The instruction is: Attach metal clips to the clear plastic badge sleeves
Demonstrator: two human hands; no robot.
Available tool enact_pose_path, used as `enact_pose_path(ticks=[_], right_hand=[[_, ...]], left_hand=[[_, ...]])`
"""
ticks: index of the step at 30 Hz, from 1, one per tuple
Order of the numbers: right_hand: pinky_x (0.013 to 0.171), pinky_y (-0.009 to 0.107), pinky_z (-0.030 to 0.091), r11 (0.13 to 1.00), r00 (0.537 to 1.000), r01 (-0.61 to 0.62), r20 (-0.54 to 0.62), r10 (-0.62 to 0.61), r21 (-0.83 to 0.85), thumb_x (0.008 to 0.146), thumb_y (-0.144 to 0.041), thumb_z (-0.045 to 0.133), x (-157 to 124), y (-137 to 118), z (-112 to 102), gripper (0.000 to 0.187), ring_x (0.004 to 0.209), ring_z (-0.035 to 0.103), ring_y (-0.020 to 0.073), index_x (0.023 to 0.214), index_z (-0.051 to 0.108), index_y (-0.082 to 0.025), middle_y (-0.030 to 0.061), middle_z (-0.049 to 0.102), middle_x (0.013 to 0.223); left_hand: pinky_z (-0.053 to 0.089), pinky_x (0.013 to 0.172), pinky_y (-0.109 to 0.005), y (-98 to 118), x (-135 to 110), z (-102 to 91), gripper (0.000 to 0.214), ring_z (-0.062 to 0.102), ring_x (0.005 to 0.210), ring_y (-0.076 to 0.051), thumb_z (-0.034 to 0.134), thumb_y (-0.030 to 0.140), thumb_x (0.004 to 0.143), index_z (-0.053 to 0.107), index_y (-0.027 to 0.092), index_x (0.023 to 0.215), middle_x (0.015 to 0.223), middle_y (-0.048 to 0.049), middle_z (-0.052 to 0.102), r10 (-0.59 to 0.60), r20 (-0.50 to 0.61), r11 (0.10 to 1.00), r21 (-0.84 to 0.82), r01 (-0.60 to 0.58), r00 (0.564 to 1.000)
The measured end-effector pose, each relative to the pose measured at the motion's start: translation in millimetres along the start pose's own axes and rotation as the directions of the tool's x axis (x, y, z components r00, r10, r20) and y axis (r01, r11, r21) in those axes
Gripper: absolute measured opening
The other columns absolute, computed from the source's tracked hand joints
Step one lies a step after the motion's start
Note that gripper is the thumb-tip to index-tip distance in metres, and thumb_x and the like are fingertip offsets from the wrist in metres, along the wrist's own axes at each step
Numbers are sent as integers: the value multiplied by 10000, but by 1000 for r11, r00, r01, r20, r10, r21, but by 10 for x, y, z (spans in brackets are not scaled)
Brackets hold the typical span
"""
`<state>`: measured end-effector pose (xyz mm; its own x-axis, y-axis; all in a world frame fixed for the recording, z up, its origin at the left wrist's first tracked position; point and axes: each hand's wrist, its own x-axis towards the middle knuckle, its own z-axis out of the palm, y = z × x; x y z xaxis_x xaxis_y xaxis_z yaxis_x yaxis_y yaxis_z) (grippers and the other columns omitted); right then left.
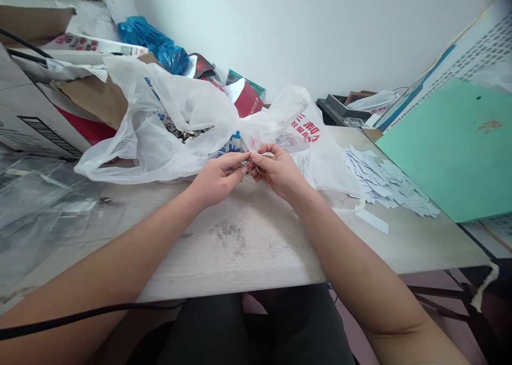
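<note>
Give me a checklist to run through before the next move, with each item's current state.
1. Left hand and right hand at the white plastic bag: ok, fingertips meet at its gathered middle.
2. Small item at the right hand's fingers: cannot tell, too small and partly hidden.
3. Silvery scraps inside the bag: ok, visible within its opening.
4. Paper strips: not ok, one loose strip lies apart from the pile.
5. Black cable: not ok, runs across the left forearm.
</note>
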<state>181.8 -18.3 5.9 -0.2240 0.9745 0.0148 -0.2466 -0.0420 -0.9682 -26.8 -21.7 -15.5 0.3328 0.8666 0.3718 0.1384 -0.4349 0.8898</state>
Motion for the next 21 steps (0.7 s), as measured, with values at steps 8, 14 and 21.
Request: enact_pose_path(ticks=[8, 14, 21], right_hand=[[647, 312, 551, 998, 999, 42, 6, -41, -50, 706, -700, 1071, 8, 36, 0, 737, 689, 702, 162, 1023, 549, -287, -28, 795, 798], [678, 323, 563, 1000, 1000, -21, 15, 21, -22, 712, -630, 1084, -13, -29, -6, 698, 711, 706, 167, 1014, 562, -279, -12, 782, 823], [703, 335, 555, 1000, 999, 1, 36, -1, -14, 689, -611, 1103, -29, -15, -6, 702, 741, 701, 174, 1014, 576, -281, -16, 785, 836]], left_hand=[[689, 1105, -498, -4, -3, 16, 410, 803, 1198, -309, 817, 425, 1034, 906, 263, 1400, 1398, -132, 828, 12, -12, 1000, -15, -13, 1000], [677, 1137, -486, 60, -10, 12, 364, 794, 1215, -302, 787, 410, 1057, 921, 276, 1368, 1343, -114, 848, 48, 1, 998, 48, -48, 999], [635, 1205, -505, 55, -6, 6, 350, 785, 1266, -302, 755, 345, 1051, 929, 275, 1346, 1420, -113, 829, 58, -10, 997, 46, -57, 998]])
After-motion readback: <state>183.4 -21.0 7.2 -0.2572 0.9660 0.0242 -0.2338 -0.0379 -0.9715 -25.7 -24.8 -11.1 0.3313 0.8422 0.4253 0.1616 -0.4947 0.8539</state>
